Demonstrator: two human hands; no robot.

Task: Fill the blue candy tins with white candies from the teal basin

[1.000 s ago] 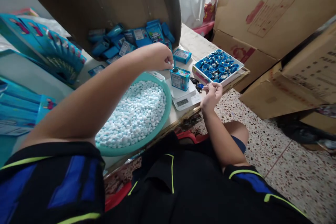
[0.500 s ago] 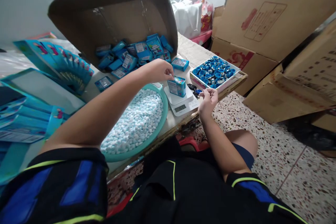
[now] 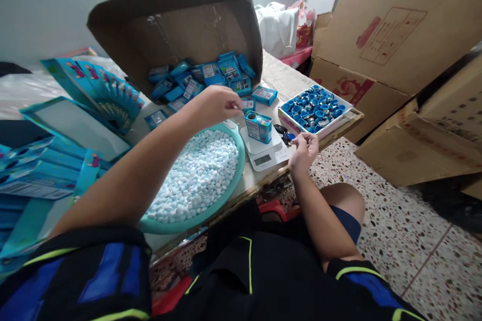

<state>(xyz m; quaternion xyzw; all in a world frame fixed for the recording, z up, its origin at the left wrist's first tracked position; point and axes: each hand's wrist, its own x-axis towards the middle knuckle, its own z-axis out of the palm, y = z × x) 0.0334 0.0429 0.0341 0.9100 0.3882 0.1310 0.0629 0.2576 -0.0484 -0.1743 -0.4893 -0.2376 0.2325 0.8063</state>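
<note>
My left hand (image 3: 225, 102) is pinched, a small white candy showing at its fingertips, just left of and above a blue tin (image 3: 258, 130). That tin stands upright and open-topped on a white digital scale (image 3: 268, 154), with white pieces visible inside. Below my left forearm lies a teal basin (image 3: 238, 173) full of pale blue and white candies (image 3: 199, 175). My right hand (image 3: 303, 153) is closed in a pinch at the table edge, right of the scale. Something blue lies by its fingertips; whatever the fingers hold is hidden.
A white tray (image 3: 327, 129) of blue caps sits at the right edge. Behind, a tipped cardboard box (image 3: 181, 20) holds several blue tins (image 3: 214, 74). Blue printed cartons (image 3: 45, 170) lie left. Large cardboard boxes (image 3: 391, 25) stand right of the table.
My left hand has drawn back to the left from the tin's top, uncovering its opening. My right hand keeps its pinch near the scale. The camera view has shifted slightly.
</note>
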